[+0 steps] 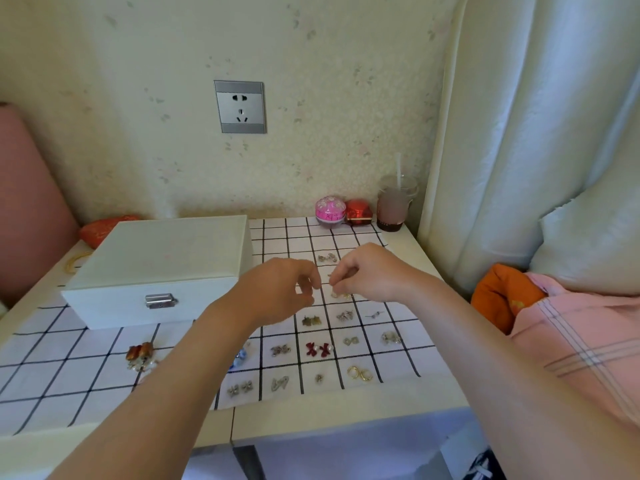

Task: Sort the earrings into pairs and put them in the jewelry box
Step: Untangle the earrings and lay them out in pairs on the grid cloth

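Left hand: up over the cloth, fingers curled in toward the thumb.
Right hand: just beside the left, fingertips bunched together right above a gold earring.
Grip: pretty blurry there, so I honestly can't tell if either hand is pinching anything.
Box: left side of the table, lid down, latch facing me.
Earrings: spread over the squares right of the box, mostly two to a square, with red bows in the middle and gold hoops nearer me.
Back row: pink jar, red jar, cup with a straw.
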A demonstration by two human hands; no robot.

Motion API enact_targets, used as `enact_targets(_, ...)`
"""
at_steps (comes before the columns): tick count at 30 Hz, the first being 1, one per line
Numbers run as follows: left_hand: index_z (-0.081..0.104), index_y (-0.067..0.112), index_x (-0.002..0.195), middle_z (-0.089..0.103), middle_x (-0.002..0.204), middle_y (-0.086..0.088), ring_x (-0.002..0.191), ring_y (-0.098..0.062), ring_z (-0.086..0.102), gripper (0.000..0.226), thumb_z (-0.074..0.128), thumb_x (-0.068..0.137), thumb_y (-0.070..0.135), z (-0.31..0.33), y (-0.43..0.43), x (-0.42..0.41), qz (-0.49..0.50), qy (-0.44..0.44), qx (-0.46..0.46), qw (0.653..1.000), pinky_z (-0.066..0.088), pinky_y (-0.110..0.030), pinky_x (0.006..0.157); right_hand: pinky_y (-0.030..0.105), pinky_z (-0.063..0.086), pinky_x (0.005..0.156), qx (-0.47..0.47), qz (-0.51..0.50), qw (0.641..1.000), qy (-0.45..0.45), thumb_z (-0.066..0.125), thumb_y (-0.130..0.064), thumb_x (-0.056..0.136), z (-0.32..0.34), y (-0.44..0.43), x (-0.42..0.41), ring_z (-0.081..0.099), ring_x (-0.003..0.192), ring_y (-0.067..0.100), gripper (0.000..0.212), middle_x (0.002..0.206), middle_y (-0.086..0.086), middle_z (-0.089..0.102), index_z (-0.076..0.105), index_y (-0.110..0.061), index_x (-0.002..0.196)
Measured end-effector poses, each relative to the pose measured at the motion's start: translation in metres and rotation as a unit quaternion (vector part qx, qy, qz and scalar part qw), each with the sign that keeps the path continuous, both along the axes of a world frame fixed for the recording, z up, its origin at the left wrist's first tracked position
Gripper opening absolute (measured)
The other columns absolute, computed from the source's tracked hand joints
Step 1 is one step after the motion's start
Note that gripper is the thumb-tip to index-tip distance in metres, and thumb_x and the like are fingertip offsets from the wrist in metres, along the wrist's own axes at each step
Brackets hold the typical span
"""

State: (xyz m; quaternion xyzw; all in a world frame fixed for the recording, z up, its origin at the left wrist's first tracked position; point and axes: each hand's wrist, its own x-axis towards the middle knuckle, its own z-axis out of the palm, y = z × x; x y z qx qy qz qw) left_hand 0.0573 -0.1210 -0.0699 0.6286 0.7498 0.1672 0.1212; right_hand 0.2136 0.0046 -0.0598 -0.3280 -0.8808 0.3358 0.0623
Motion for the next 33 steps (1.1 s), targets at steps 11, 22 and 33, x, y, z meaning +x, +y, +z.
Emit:
enact_targets(11, 0.074, 0.035, 0.091, 0.07, 0.085, 0.019, 0.081, 0.004, 0.062, 0.017, 0.079, 0.076, 0.04, -0.005, -0.03, 0.025, -0.091, 0.008, -0.167, 0.982, 0.053, -0.024, 0.081, 0.019, 0.047, 0.071, -0.008, 0.11, 0.983, -0.144, 0.081, -0.022, 0.081, 0.01, -0.044, 0.023, 0.062, 0.082, -0.001, 0.013, 0.085, -0.02, 0.07, 0.08, -0.026, 0.093)
enact_targets(22, 0.068, 0.04, 0.108, 0.063, 0.094, 0.023, 0.085, 0.001, 0.057, 0.028, 0.076, 0.082, 0.038, 0.0, -0.041, 0.013, -0.086, 0.028, -0.08, 0.993, 0.051, -0.021, 0.078, 0.022, 0.044, 0.066, 0.004, 0.124, 0.976, -0.178, 0.082, -0.019, 0.079, 0.008, -0.062, 0.023, 0.058, 0.072, 0.003, 0.013, 0.073, -0.019, 0.061, 0.079, -0.027, 0.09)
enact_targets(33, 0.074, 0.039, 0.098, 0.07, 0.087, 0.019, 0.076, 0.001, 0.056, 0.016, 0.073, 0.082, 0.037, -0.02, -0.034, 0.018, -0.106, 0.09, -0.054, 0.989, 0.036, -0.014, 0.066, 0.019, 0.044, 0.061, 0.036, 0.174, 0.96, -0.217, 0.082, -0.015, 0.078, 0.01, -0.079, 0.016, 0.058, 0.07, -0.002, 0.017, 0.062, -0.023, 0.061, 0.079, -0.024, 0.092)
